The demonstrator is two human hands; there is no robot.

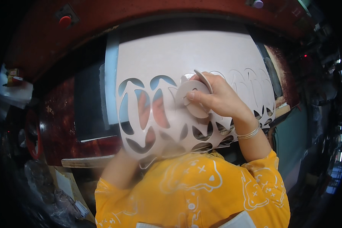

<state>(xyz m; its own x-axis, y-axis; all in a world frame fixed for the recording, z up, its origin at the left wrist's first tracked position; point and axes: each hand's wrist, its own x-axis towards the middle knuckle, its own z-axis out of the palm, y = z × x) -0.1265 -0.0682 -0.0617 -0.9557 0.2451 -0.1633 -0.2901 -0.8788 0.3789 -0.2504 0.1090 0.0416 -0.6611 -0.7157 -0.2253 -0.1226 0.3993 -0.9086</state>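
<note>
A large pale sheet (159,49) with rows of cut leaf-like and curved outlines lies before me, its near part full of openings. My right hand (216,95) is closed on several thin pale cut-out pieces (193,93), thumb on top, just over the sheet. They fan out at different angles. My left hand (160,110) is under the near left part of the sheet. It shows blurred through the long openings, and its fingers seem stretched out flat beneath. The sheet hides most of that hand; whether it touches a piece I cannot make out.
Light blue material (112,76) shows beneath the sheet's left edge, beside a black mat (89,102). A dark red machine body with a red button (65,21) spans the far side. A wooden strip (87,162) runs along the near left edge. Clear plastic bags (40,182) lie lower left.
</note>
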